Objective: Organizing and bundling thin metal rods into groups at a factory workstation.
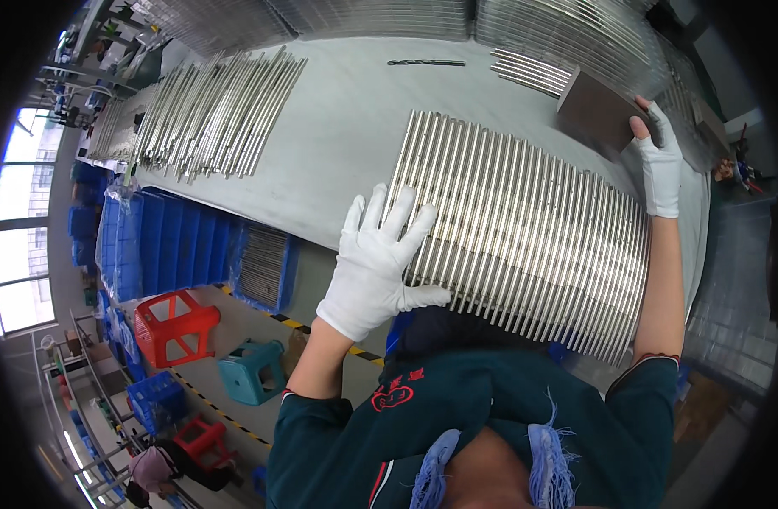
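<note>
A flat row of many long shiny metal rods (533, 229) lies side by side on the grey table (347, 127). My left hand (380, 259), in a white glove, rests flat with spread fingers on the rods' left end. My right hand (659, 157), also gloved, grips a brown rectangular block (597, 110) held against the far right side of the row.
A second loose batch of rods (211, 114) lies at the table's far left, more rod stacks (533, 72) along the back, and a dark drill bit (425, 62) beside them. Blue bins (177, 242), a red stool (173, 327) and a teal stool (253, 369) stand on the floor to the left.
</note>
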`<action>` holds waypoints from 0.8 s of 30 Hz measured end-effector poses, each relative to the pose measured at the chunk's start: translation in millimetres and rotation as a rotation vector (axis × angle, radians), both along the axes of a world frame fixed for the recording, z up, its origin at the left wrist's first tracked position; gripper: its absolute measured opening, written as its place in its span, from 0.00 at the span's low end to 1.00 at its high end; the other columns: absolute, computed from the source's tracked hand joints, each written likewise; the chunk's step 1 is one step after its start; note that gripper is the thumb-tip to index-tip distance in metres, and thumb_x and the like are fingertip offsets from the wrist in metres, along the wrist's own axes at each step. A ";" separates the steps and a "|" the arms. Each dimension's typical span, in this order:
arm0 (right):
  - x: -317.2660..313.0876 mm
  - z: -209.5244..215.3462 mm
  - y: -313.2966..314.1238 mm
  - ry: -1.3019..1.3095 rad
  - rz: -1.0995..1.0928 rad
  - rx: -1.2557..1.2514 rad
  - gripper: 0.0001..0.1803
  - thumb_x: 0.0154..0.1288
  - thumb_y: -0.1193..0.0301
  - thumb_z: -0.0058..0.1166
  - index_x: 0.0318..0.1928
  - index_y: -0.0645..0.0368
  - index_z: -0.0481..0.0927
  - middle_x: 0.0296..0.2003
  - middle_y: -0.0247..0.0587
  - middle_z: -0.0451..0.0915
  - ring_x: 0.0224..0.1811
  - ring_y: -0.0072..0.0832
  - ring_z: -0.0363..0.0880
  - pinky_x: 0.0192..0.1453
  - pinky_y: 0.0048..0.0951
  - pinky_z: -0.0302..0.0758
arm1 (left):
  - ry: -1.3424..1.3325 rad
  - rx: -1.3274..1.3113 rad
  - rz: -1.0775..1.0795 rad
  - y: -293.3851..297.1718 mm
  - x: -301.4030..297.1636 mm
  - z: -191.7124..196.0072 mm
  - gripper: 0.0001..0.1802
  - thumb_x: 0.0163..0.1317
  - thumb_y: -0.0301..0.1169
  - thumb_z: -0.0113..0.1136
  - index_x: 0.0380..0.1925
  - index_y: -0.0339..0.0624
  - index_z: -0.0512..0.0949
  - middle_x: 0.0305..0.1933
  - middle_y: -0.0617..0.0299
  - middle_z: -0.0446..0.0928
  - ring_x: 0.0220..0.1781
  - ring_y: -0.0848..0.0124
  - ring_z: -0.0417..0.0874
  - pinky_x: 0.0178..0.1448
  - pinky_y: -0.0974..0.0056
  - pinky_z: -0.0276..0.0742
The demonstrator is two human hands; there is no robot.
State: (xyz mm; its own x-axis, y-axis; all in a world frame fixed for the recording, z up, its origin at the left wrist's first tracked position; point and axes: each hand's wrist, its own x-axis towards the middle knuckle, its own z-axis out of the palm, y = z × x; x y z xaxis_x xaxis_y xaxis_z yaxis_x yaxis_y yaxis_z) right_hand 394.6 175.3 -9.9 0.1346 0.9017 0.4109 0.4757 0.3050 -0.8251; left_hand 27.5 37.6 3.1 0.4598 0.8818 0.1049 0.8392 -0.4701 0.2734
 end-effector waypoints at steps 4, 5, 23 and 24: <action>6.4 -16.3 4.9 -0.201 -0.014 -0.098 0.23 0.61 0.65 0.57 0.56 0.58 0.72 0.51 0.39 0.74 0.52 0.25 0.71 0.57 0.23 0.65 | -0.017 -0.012 -0.004 2.2 0.6 -2.2 0.51 0.39 0.67 0.54 0.58 0.41 0.65 0.61 0.43 0.61 0.63 0.40 0.58 0.65 0.40 0.49; 4.0 -18.9 5.8 -0.201 -0.018 -0.101 0.23 0.61 0.65 0.57 0.56 0.58 0.72 0.51 0.39 0.74 0.52 0.25 0.71 0.57 0.23 0.65 | -0.018 -0.016 -0.008 3.0 1.1 -2.1 0.51 0.39 0.67 0.54 0.58 0.41 0.65 0.61 0.43 0.61 0.63 0.40 0.58 0.65 0.40 0.49; 5.9 51.4 -51.1 0.074 -0.208 0.258 0.25 0.64 0.67 0.51 0.60 0.60 0.66 0.59 0.35 0.67 0.62 0.26 0.63 0.64 0.27 0.61 | -0.088 -0.054 -0.232 -21.3 59.2 9.2 0.46 0.34 0.51 0.68 0.54 0.40 0.67 0.57 0.50 0.66 0.60 0.51 0.64 0.64 0.49 0.55; 2.3 56.1 -67.9 0.070 -0.197 0.235 0.26 0.65 0.66 0.50 0.60 0.61 0.64 0.58 0.39 0.67 0.62 0.28 0.64 0.65 0.29 0.61 | -0.065 -0.031 -0.237 -23.3 61.3 4.5 0.45 0.33 0.46 0.69 0.55 0.41 0.66 0.58 0.51 0.66 0.61 0.51 0.64 0.65 0.49 0.55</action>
State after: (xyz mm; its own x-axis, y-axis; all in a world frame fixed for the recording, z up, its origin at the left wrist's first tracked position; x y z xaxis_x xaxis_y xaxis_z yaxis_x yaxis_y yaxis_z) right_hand 396.9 107.3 46.2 0.3331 0.7371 0.5880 0.4888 0.3983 -0.7762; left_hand 88.8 14.3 7.5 0.6472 0.7536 0.1152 0.6868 -0.6420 0.3408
